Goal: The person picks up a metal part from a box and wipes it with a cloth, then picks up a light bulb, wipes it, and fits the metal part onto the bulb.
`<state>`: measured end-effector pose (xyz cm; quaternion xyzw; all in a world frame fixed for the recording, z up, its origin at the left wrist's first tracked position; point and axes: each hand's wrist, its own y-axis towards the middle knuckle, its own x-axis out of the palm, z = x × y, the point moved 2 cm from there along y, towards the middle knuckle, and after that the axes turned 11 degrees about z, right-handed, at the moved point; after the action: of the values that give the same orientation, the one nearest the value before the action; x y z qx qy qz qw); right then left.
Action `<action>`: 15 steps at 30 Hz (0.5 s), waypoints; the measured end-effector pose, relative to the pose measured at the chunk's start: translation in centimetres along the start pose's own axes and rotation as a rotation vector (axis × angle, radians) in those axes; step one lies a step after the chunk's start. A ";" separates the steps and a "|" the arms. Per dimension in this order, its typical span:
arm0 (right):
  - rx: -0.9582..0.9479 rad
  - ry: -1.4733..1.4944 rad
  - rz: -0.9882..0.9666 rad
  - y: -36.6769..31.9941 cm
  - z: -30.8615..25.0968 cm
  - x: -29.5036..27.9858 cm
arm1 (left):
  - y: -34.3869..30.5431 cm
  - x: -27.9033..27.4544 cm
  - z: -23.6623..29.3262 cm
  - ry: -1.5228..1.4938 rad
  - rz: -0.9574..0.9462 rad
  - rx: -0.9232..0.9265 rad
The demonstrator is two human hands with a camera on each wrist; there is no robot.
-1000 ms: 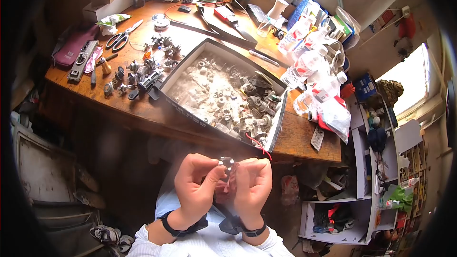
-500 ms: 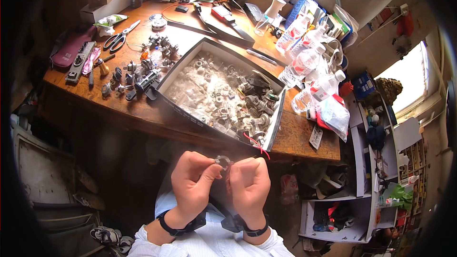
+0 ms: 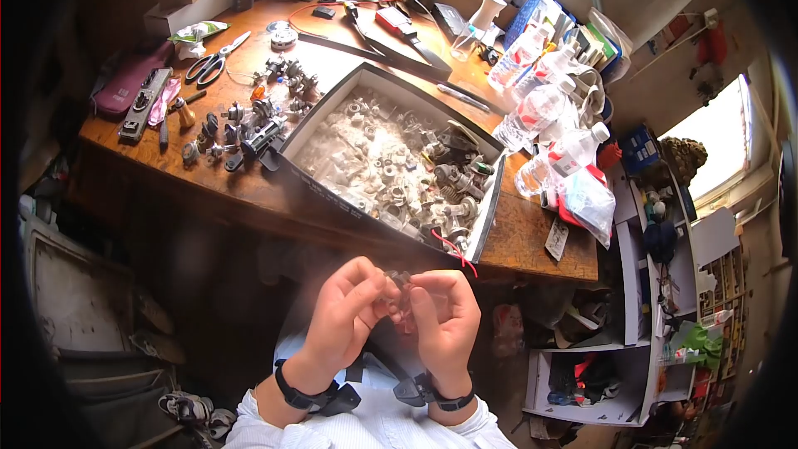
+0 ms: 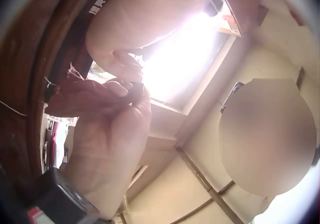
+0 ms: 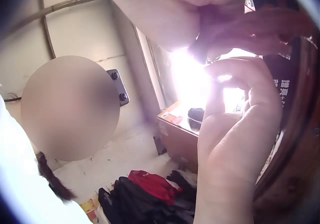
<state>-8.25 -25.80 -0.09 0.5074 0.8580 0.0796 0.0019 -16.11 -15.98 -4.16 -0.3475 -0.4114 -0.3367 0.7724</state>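
Above the lap in the head view, my left hand [image 3: 345, 312] and right hand [image 3: 446, 320] meet at the fingertips. Between them sits a small metal part [image 3: 399, 278], mostly covered by fingers; my left thumb and fingers pinch it. A crumpled reddish-brown cloth [image 3: 405, 322] hangs from my right hand's fingers, against the part. The left wrist view shows the cloth [image 4: 82, 98] bunched in the right hand [image 4: 107, 144], with a dark bit of the part [image 4: 135, 90] at the fingertips. From the right wrist view, the left hand [image 5: 237, 114] curls just below the cloth [image 5: 265, 31].
A shallow box [image 3: 324, 191] of dusty small parts stands at the wooden table's [image 3: 544, 237] near edge, red wire [image 3: 455, 249] over its rim. Metal parts [image 3: 258, 129] and scissors [image 3: 216, 62] lie left of it; plastic bottles [image 3: 540, 108] stand right.
Half a second ago the ring-shaped part showed plainly in my left fingers, with the cloth mostly hidden. Now the left fingers have shifted, the part is more covered, and the cloth shows again.
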 end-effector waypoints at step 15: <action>-0.077 0.065 0.075 0.2 1.8 -1.0 | 0.0 -0.1 -0.1 0.145 0.090 0.101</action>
<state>-7.48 -26.35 -1.90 0.5362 0.8341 0.1290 -0.0092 -16.08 -16.07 -4.29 -0.3007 -0.3551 -0.3048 0.8310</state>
